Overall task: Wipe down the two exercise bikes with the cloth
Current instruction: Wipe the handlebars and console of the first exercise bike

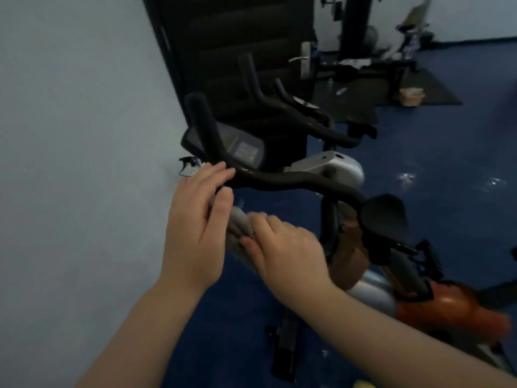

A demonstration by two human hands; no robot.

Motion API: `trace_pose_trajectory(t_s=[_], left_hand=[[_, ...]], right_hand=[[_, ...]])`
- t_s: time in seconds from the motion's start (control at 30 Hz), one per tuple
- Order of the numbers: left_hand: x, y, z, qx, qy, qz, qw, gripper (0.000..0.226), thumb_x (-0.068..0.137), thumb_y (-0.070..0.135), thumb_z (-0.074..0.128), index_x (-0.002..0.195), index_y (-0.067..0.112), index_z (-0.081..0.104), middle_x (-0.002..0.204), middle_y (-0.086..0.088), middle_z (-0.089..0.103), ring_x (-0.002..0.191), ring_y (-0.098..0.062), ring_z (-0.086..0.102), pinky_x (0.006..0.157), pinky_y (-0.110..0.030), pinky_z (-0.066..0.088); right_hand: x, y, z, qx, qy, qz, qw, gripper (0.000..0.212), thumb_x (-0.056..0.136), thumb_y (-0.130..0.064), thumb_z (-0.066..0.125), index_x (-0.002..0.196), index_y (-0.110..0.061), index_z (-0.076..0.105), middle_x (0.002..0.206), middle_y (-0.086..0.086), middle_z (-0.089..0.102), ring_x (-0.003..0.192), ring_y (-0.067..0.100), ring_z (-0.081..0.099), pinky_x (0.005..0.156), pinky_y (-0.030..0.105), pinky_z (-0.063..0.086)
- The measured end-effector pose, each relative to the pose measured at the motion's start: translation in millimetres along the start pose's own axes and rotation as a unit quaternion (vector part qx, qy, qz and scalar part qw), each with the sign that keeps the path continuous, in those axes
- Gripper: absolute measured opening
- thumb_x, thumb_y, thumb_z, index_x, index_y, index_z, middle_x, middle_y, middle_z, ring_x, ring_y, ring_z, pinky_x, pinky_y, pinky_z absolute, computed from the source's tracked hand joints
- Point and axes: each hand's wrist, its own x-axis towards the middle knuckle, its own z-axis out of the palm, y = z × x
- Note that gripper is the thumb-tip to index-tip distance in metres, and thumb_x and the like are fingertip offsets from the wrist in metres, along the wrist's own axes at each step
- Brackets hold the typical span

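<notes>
- A plain pale wall (70, 135) fills the space left of the left hand (195, 228); bare blue floor (240, 317) lies below and between the forearms.
- The left hand has its fingers nearly straight, tips touching the black handlebar (279, 183) of the nearer exercise bike (330, 219), thumb pressed against the cloth (240, 225).
- The cloth, grey and soft, is bunched in folds between the two hands, just under the handlebar.
- The right hand (285, 247) grips the cloth with curled fingers.
- Right of this hand stands the bike's dark post, then a black rounded saddle (383, 217) and an orange glossy housing (447, 306).
- Beyond the hands, a second exercise bike (307, 116) with matte curved bars stands before a dark door (229, 51).
</notes>
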Motion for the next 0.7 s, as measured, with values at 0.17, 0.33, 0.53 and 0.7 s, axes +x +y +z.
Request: trace_pose_trajectory(t_s=[0.17, 0.33, 0.53, 0.7], left_hand=[[9, -3, 14, 0.244, -0.020, 0.141, 0.959, 0.026, 0.093, 0.024, 0.050, 0.100, 0.013, 0.073, 0.099, 0.001, 0.073, 0.096, -0.020, 0.064, 0.094, -0.039, 0.045], [5, -13, 21, 0.279, 0.052, 0.191, 0.940, 0.024, 0.092, 0.021, 0.054, 0.081, 0.012, 0.073, 0.071, -0.003, 0.069, 0.073, -0.023, 0.056, 0.066, -0.035, 0.041], [7, -15, 27, 0.268, 0.079, 0.189, 0.941, 0.030, 0.095, 0.023, 0.052, 0.076, 0.014, 0.073, 0.058, -0.002, 0.063, 0.063, -0.021, 0.048, 0.057, -0.035, 0.037], [6, -15, 27, 0.264, 0.068, 0.187, 0.944, 0.028, 0.094, 0.022, 0.054, 0.076, 0.013, 0.074, 0.056, -0.001, 0.061, 0.063, -0.021, 0.048, 0.058, -0.037, 0.038]], right_hand=[[-22, 67, -9, 0.063, 0.009, -0.041, 0.997, 0.035, 0.095, -0.033, 0.036, 0.082, -0.011, 0.060, 0.071, 0.002, 0.061, 0.062, 0.022, 0.056, 0.062, 0.036, 0.045], [-34, 18, 30, 0.056, 0.152, 0.091, 0.982, 0.022, 0.097, -0.036, 0.040, 0.102, -0.021, 0.054, 0.083, -0.002, 0.058, 0.074, 0.016, 0.051, 0.069, 0.033, 0.038], [-39, 66, 6, 0.134, 0.092, 0.072, 0.984, 0.040, 0.095, -0.030, 0.035, 0.119, -0.011, 0.060, 0.114, 0.006, 0.060, 0.104, 0.022, 0.056, 0.090, 0.043, 0.045], [-56, 1, 18, 0.309, 0.098, 0.331, 0.886, 0.063, 0.086, -0.072, 0.014, 0.140, -0.058, -0.014, 0.153, -0.028, -0.018, 0.137, -0.014, -0.014, 0.106, 0.015, 0.007]])
